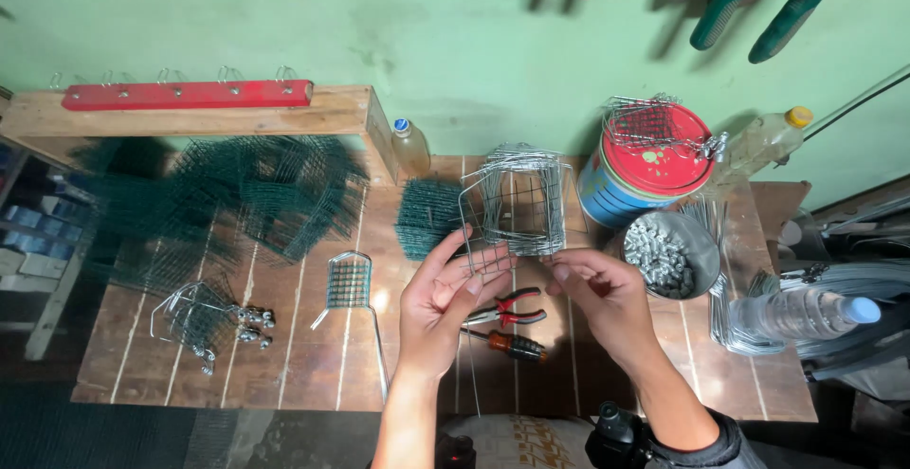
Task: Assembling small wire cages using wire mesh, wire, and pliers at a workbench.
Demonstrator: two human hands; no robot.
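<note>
A single head-worn camera looks steeply down from above onto a wooden workbench [313,355], facing a green wall [455,62] hung with tools. It sits close, at arm's length, with both forearms entering from the bottom edge.
</note>
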